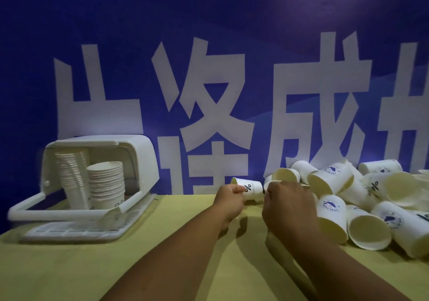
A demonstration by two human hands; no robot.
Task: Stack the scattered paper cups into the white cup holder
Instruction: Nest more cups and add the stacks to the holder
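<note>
Here, from my remote seat, I see two bare forearms reaching over a table (162,266) covered in yellow-green cloth. The left hand (228,199) has its fingers curled around a paper cup (249,190), holding it on its side above the cloth with the mouth facing left. The right hand (287,205) sits just beside the cup's base with its fingers curled. I cannot tell whether it grips this cup, another one behind it, or nothing.

The white cup holder (130,147) stands well apart at the far left of the table, its lid raised. Inside it are a tall stack (72,177), tilted, and a shorter stack (106,184) just beside it. A white bar (58,215) crosses the holder's front, low down.

To the right, a loose pile of cups (362,228) lies on the table, mostly on their sides and touching, crowding right up against the right hand. Behind everything hangs a blue banner (209,10) with large white characters; it meets the table's back edge.

Bare cloth lies open between the holder and the hands, and across the near table. The table's left edge runs just past the holder.
</note>
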